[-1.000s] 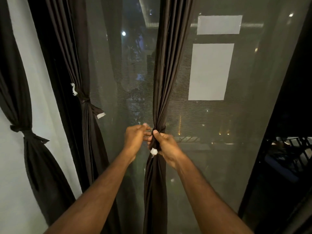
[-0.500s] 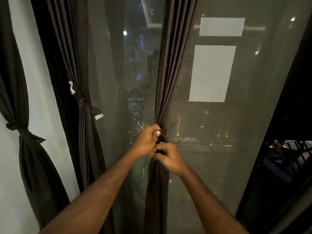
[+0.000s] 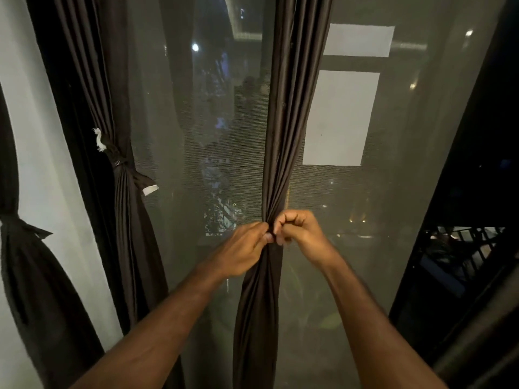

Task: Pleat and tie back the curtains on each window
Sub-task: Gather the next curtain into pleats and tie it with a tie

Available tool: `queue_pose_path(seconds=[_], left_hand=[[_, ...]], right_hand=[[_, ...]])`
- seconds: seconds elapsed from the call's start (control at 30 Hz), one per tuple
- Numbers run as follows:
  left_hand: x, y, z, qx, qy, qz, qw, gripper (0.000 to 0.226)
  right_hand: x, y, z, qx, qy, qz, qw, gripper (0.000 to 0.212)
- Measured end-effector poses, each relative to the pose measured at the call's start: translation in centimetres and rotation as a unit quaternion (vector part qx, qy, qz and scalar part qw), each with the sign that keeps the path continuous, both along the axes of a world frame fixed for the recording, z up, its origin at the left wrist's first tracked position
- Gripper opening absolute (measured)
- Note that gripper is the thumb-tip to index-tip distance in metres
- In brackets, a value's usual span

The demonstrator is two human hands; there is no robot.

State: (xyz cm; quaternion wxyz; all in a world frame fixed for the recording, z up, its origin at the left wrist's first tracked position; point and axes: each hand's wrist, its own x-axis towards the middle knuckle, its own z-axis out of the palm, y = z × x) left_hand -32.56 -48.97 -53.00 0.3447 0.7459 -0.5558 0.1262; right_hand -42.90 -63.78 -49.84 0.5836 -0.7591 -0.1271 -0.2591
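A dark brown curtain (image 3: 292, 113) hangs pleated in front of the window, gathered tight at its waist. My left hand (image 3: 241, 249) pinches the dark tie band at the left of the gathered waist. My right hand (image 3: 302, 228) is curled in a fist on the right side, gripping the other end of the band. The band itself is mostly hidden between my fingers. Two more dark curtains stand tied back: one (image 3: 120, 169) to the left with a knotted band, another (image 3: 25, 248) at the far left edge.
A grey mesh screen (image 3: 393, 192) covers the window behind the curtain, with two pale rectangles (image 3: 339, 116) reflected in it. A white wall (image 3: 53, 178) shows between the left curtains. A dark frame (image 3: 474, 164) borders the right side.
My hands have shifted on the curtain's waist: the right hand rose and closed into a fist to the right, the left hand dropped slightly. The white end of the band no longer shows.
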Motion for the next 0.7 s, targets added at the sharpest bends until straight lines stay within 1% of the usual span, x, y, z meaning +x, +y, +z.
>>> queue_pose_path(seconds=[0.03,0.1,0.13,0.2,0.27,0.33,0.37,0.4,0.43,0.47,0.53,0.57,0.6,0.67,0.7], left_hand=[[-0.1,-0.1,0.0,-0.016,0.005,0.007,1.0,0.034],[-0.3,-0.1,-0.3,-0.048,0.015,0.029,0.998,0.032],[-0.4,0.0,-0.4,-0.063,0.02,0.036,0.997,0.034],[-0.7,0.2,-0.5,-0.076,0.034,0.044,0.996,0.04],[-0.7,0.3,-0.3,-0.065,0.041,0.059,0.995,0.045],[-0.4,0.3,-0.2,-0.062,0.036,0.068,0.995,0.05],[-0.5,0.3,0.0,-0.069,0.028,0.072,0.995,0.047],[-0.6,0.2,0.1,-0.084,0.02,0.079,0.993,0.041],[-0.7,0.2,0.3,-0.103,0.023,0.091,0.99,0.036],[-0.7,0.1,0.5,-0.124,0.044,0.101,0.986,0.037],[-0.5,0.1,1.0,-0.145,0.109,0.114,0.977,0.046],[-0.4,0.1,1.3,-0.136,0.125,0.117,0.976,0.048],[-0.3,0.2,1.6,-0.112,0.124,0.125,0.978,0.049],[-0.2,0.4,2.3,-0.035,0.081,0.161,0.983,0.045],[-0.3,0.5,2.7,0.001,0.058,0.183,0.981,0.042]], right_hand=[[0.0,0.3,-0.2,0.0,-0.021,-0.022,1.0,0.014],[0.0,0.7,-1.1,-0.024,-0.063,-0.075,0.995,0.037],[-0.2,0.8,-1.6,-0.052,-0.081,-0.103,0.99,0.046],[-0.2,0.5,-2.5,-0.128,-0.114,-0.15,0.974,0.054],[0.1,0.5,-3.2,-0.216,-0.153,-0.195,0.945,0.052],[0.5,1.2,-3.6,-0.307,-0.192,-0.247,0.899,0.047],[0.7,1.6,-3.6,-0.334,-0.204,-0.267,0.881,0.041],[0.9,1.9,-3.6,-0.343,-0.209,-0.283,0.871,0.034],[1.1,2.1,-3.6,-0.338,-0.206,-0.295,0.87,0.032],[1.2,2.3,-3.7,-0.317,-0.195,-0.301,0.878,0.034],[1.5,2.3,-4.1,-0.279,-0.184,-0.305,0.892,0.04],[1.6,2.4,-4.2,-0.283,-0.187,-0.307,0.889,0.038],[1.6,2.4,-4.2,-0.302,-0.192,-0.31,0.881,0.034],[1.7,2.5,-3.9,-0.359,-0.216,-0.314,0.852,0.027],[1.8,2.6,-3.9,-0.383,-0.229,-0.323,0.835,0.027]])
